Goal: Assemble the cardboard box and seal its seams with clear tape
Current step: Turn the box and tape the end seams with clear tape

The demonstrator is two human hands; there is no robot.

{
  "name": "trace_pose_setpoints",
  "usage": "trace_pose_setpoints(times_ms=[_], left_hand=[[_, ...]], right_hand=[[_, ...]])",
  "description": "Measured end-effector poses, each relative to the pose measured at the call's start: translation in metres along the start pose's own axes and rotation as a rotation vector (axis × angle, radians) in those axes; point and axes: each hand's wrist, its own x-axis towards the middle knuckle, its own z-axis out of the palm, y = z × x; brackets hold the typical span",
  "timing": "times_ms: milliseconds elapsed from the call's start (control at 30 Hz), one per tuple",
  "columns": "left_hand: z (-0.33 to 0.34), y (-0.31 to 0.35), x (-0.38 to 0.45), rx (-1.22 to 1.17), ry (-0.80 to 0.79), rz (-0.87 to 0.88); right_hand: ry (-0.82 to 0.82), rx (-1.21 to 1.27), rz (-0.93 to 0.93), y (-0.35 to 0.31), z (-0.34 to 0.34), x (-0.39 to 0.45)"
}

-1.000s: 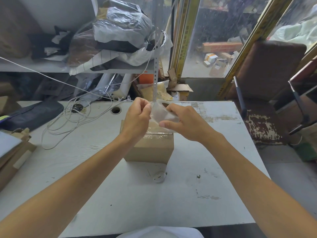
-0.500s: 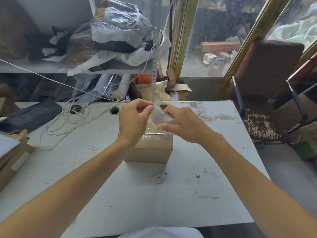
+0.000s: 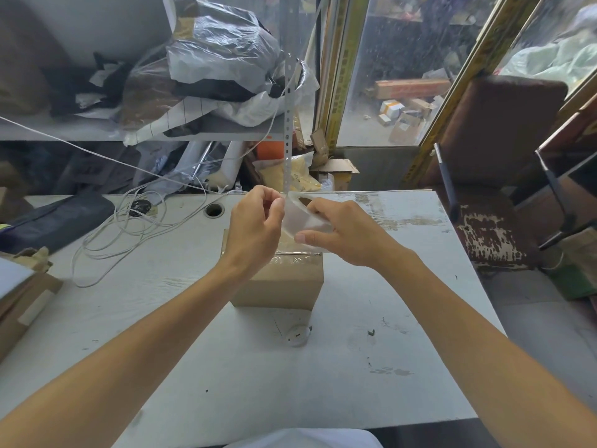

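Both hands are raised over the cardboard box (image 3: 277,279): the tape roll (image 3: 302,218) is gripped by the right hand (image 3: 342,234), its loose end pinched (apparently) by the left hand (image 3: 255,227). Box is closed on the table (image 3: 387,367), top seam already taped; other seams judged pending. No legible writing.

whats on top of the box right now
Wrinkled clear tape runs across the top of the box. Both hands hold the tape roll above it, apart from it. The left hand and right hand cover much of the top, so the rest is hidden.
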Motion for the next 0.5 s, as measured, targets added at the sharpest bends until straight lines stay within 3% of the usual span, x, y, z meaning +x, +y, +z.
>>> trace_pose_setpoints(times_ms=[133, 500], left_hand=[[-0.0034, -0.0001, -0.0003, -0.037, -0.080, -0.001], [-0.0103, 0.0051, -0.0020, -0.123, -0.110, -0.002]], right_hand=[[0.015, -0.001, 0.008, 0.0003, -0.0022, -0.0002], [0.014, -0.018, 0.009, -0.0026, -0.0042, 0.0011]])
